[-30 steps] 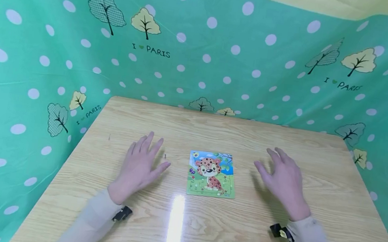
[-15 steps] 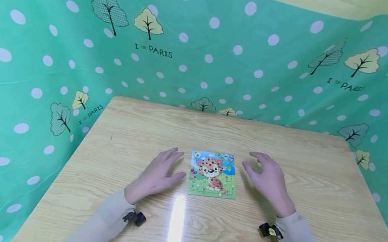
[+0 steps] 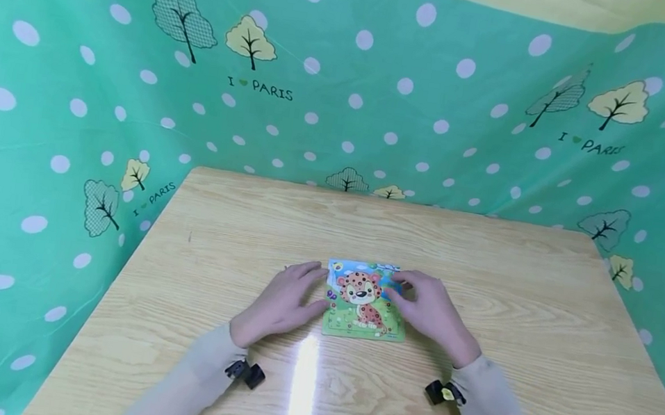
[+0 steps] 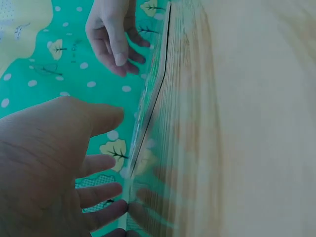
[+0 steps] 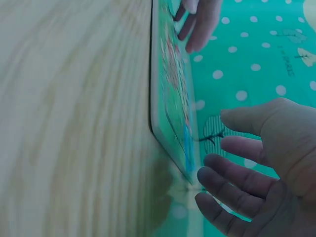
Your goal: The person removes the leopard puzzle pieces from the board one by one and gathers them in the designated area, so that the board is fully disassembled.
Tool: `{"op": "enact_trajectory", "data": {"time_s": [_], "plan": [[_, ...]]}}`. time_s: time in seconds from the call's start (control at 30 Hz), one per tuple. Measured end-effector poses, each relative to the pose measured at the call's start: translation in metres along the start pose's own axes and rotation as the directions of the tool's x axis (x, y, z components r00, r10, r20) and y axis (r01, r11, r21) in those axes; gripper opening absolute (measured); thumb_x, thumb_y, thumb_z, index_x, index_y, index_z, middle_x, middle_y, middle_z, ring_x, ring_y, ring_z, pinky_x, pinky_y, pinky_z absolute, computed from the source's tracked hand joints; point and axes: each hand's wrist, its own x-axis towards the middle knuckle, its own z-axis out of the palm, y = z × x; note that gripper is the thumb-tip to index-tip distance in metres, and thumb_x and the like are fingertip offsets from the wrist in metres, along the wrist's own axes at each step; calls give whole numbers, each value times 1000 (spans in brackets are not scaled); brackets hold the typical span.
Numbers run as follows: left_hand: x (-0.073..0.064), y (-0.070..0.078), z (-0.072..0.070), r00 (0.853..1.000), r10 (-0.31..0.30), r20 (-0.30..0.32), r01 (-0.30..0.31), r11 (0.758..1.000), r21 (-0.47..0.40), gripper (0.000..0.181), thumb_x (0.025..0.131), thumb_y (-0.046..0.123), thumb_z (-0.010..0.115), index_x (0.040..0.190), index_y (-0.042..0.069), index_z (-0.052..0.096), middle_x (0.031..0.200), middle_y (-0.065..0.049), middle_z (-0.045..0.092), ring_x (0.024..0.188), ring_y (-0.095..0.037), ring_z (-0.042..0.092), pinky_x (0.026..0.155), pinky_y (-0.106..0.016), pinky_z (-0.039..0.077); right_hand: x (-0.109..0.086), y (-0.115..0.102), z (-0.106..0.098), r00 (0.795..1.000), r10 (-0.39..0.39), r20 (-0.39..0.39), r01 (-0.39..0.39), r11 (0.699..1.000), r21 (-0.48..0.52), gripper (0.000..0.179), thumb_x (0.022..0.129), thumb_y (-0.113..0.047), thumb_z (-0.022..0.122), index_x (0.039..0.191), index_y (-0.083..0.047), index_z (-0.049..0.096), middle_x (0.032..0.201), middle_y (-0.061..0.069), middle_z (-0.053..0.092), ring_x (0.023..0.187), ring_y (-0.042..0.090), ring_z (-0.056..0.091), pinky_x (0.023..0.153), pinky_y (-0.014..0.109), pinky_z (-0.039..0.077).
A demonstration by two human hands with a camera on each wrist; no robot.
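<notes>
A square children's picture puzzle (image 3: 358, 317) with a spotted leopard cub lies flat on the wooden table in the head view. My left hand (image 3: 285, 303) is at its left edge, thumb and fingers spread apart with the tips right by the border. On the other side my right hand (image 3: 431, 310) reaches over the upper right corner, its fingertips overlapping the picture in this view. In the right wrist view, the right hand's fingers (image 5: 237, 187) are slightly bent beside the puzzle's edge (image 5: 157, 98), gripping nothing. The left wrist view shows the left hand (image 4: 54, 163) likewise spread beside the board.
The light wooden table (image 3: 243, 217) spreads around the puzzle, with a bright light streak (image 3: 303, 386) in front of it. A green dotted cloth (image 3: 328, 46) hangs behind and at both sides. Each sleeve cuff carries a small black wrist device (image 3: 245, 373).
Both hands have moved inward from either side to the puzzle's edges, the left one rightward and the right one leftward. The puzzle has stayed in place.
</notes>
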Motion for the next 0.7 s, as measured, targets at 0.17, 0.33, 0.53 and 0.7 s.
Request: {"op": "enact_trajectory", "data": {"time_s": [0.17, 0.33, 0.53, 0.7], "plan": [[8, 6, 2, 999, 15, 45, -17, 998, 58, 67, 103, 46, 64, 158, 9, 51, 168, -22, 41, 154, -46, 39, 126, -68, 31, 9, -7, 12, 999, -37, 15, 37, 999, -4, 28, 100, -24, 76, 122, -8, 78, 107, 4, 78, 89, 15, 69, 78, 36, 60], [20, 10, 4, 996, 22, 84, -31, 994, 107, 72, 103, 49, 64, 161, 10, 46, 171, -22, 35, 157, -47, 34, 127, -70, 28, 18, -11, 20, 998, -51, 36, 51, 999, -6, 30, 100, -25, 76, 125, -9, 77, 109, 3, 78, 97, 17, 71, 86, 41, 62], [27, 10, 3, 994, -2, 109, -12, 992, 128, 81, 101, 56, 64, 164, 10, 41, 173, -18, 34, 157, -45, 33, 127, -69, 27, 32, -16, 30, 996, -29, 85, 33, 999, -43, 37, 100, -32, 75, 130, -9, 75, 107, 3, 72, 87, 14, 63, 76, 34, 56], [30, 8, 1, 990, -25, 140, 7, 992, 127, 88, 97, 59, 68, 165, 10, 39, 172, -18, 35, 157, -43, 34, 127, -67, 28, 43, -20, 39, 990, 8, 142, 6, 995, -96, 47, 102, -42, 71, 140, -14, 70, 115, 6, 72, 93, 19, 65, 84, 43, 58]]}}
